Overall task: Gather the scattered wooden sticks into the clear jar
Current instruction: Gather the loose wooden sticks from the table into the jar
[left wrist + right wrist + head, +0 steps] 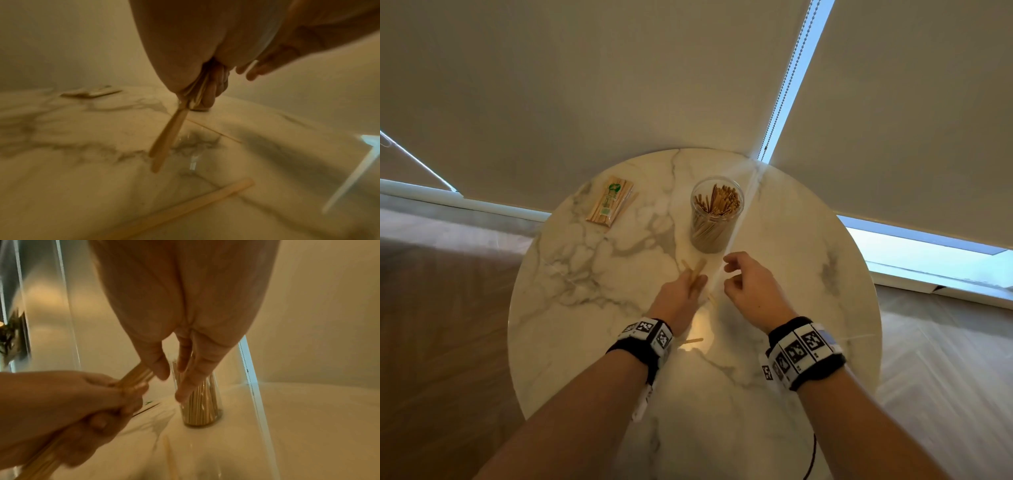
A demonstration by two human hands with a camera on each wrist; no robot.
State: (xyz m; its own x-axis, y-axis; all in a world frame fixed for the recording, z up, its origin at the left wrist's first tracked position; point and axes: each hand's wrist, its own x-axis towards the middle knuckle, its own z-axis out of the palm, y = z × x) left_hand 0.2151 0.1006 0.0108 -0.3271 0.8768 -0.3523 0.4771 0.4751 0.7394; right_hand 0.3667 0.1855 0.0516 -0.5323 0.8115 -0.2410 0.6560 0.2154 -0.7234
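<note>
The clear jar [715, 212] [200, 404] stands upright on the far middle of the round marble table [571, 342], packed with wooden sticks. My left hand [693, 284] [201, 91] [82, 402] grips a small bundle of sticks [697, 270] [168, 139] [137, 376] just in front of the jar. My right hand [727, 274] [171, 386] hovers close beside it with relaxed fingers and holds nothing; its thumb is near the bundle's end. Loose sticks lie on the table: one [690, 340] [185, 209] by my left wrist, another [711, 298] between the hands.
A plastic packet of sticks [611, 202] [90, 93] lies at the table's far left. Roller blinds with a bead chain [787, 78] hang behind the table. Wood floor surrounds the table, and a dark cable [812, 455] hangs at its near edge.
</note>
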